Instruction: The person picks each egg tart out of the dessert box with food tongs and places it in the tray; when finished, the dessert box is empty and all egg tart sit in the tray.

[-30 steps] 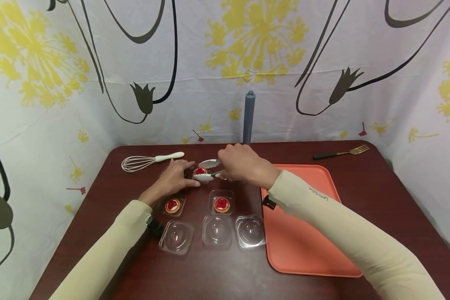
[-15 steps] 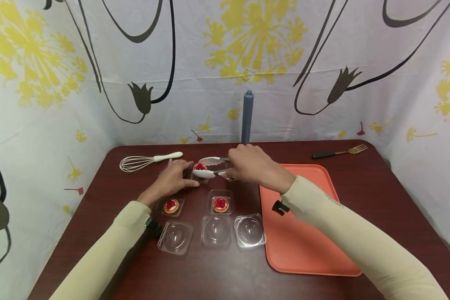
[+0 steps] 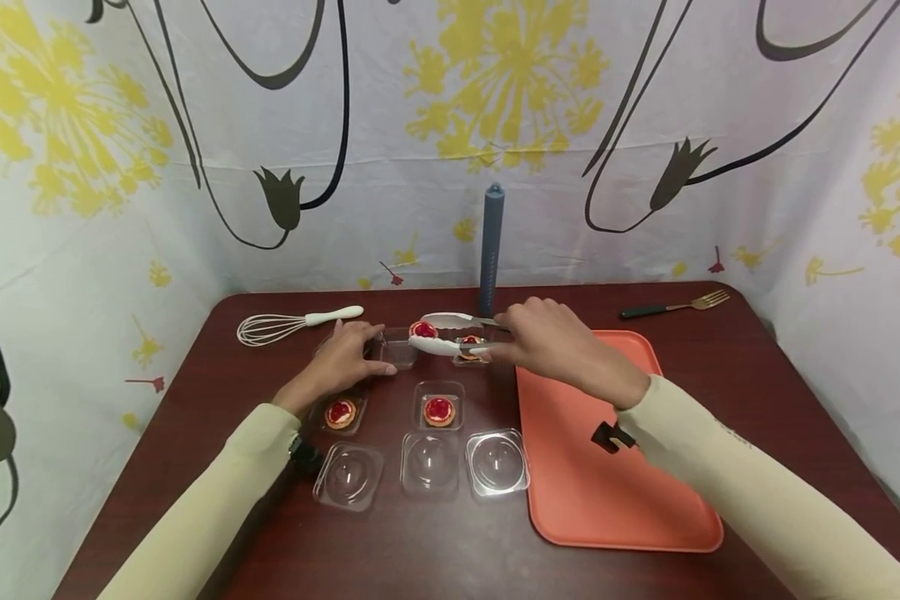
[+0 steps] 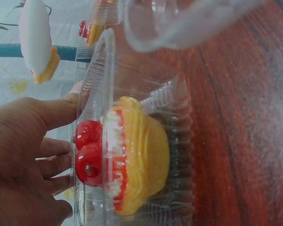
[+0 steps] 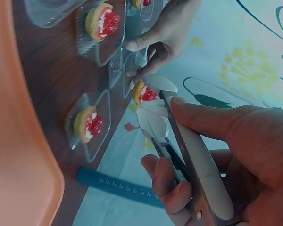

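Observation:
Tongs (image 3: pixel 450 347) with white scalloped tips are gripped in my right hand (image 3: pixel 551 340). Between their tips is a small tart (image 3: pixel 423 330) with a glossy red topping, raised over the back row. Just left of it sits an empty clear plastic container (image 3: pixel 398 353). My left hand (image 3: pixel 339 367) holds that container, thumb at its front edge and fingers at its back-left. A second container with a tart (image 3: pixel 470 343) stands behind the tongs. Two more boxed tarts, a left tart (image 3: pixel 341 413) and a middle tart (image 3: pixel 439 411), lie nearer.
Three clear domed lids, the left one (image 3: pixel 348 477) included, line up in front of the tarts. An orange tray (image 3: pixel 607 467) lies at right. Behind are a whisk (image 3: pixel 292 323) and a fork (image 3: pixel 675 305). A blue stick (image 3: pixel 492 242) stands at the back edge.
The tongs have lifted the tart out of the back container and carried it to the right. My left hand stays in place at the container.

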### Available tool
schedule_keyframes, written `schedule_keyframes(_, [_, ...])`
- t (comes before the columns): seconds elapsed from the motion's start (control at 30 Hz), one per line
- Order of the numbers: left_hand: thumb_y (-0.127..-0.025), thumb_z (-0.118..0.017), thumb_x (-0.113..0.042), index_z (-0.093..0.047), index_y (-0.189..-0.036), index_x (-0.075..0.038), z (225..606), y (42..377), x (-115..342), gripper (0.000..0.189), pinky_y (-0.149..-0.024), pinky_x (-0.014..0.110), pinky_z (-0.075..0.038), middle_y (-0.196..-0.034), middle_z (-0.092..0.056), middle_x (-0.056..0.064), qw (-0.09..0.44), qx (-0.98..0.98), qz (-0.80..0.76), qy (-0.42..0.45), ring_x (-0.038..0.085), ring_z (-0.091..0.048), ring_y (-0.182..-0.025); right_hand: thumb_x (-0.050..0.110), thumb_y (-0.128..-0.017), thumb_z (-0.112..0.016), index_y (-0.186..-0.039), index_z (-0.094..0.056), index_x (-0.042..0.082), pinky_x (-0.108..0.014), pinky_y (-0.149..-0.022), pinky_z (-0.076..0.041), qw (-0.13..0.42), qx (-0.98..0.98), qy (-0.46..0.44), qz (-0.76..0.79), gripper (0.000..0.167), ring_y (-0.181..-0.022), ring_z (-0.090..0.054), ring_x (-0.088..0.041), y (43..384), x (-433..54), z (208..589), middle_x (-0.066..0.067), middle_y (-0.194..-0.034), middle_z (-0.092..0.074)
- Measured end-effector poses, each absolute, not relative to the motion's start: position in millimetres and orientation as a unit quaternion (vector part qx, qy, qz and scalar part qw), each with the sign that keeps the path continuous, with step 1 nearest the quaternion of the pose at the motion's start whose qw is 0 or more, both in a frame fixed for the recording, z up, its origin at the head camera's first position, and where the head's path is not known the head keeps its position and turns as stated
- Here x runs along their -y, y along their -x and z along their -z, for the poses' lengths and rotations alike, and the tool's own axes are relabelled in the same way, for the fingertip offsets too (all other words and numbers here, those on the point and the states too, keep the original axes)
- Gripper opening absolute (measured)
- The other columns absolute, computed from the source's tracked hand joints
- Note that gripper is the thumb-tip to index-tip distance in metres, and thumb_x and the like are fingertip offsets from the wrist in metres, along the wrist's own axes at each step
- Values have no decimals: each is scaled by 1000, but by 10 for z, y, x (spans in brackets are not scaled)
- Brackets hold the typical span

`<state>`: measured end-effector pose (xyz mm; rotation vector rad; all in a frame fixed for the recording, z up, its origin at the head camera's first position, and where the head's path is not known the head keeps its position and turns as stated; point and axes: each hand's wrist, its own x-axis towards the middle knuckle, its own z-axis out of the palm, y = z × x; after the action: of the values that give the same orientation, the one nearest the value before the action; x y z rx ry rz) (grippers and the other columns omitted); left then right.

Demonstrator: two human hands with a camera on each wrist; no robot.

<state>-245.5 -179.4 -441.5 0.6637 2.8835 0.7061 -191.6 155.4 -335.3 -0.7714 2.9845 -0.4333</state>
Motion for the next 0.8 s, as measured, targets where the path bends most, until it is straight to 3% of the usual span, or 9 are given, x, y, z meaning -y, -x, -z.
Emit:
schedule_keyframes(0.07, [-94, -91, -32, -54, -154, 12, 4419, 2456, 1805, 83, -132, 69, -12, -152, -59, 32, 52, -946, -234, -216, 50, -47, -150, 36, -95, -90, -111, -85, 7, -32, -51, -37, 9, -959, 244, 146, 34, -55, -53, -13, 1890, -1629, 3368, -1, -72, -69])
schedule_keyframes(0.37, [-93, -92, -30, -55, -153, 14, 4425, 2449, 1812, 83, -131, 71, -13, -147, -63, 30, 41, -942, -242, -228, 46, -52, -146, 39, -97, -87, -123, -82, 7, -36, -55, -51, -5, -959, 226, 172, 42, -65, -65, -13, 1745, -1989, 3421, -1, -89, -79])
schedule_keyframes(0.57, [-93, -91, -30, -53, -154, 14, 4435, 2454, 1812, 84, -132, 71, -10, -148, -62, 31, 46, -938, -250, -233, 46, -50, -148, 37, -98, -86, -122, -82, 9, -34, -56, -47, 2, -959, 209, 192, 37, -61, -58, -11, 1622, -2219, 3424, 3, -84, -76])
schedule_keyframes(0.8, [-92, -92, -38, -55, -154, 13, 4519, 2505, 1866, 88, -132, 71, -10, -146, -62, 31, 39, -934, -265, -236, 47, -51, -147, 36, -97, -87, -135, -78, 3, -34, -58, -47, -9, -964, 187, 187, 51, -66, -59, -13, 1498, -2442, 3404, 0, -89, -78])
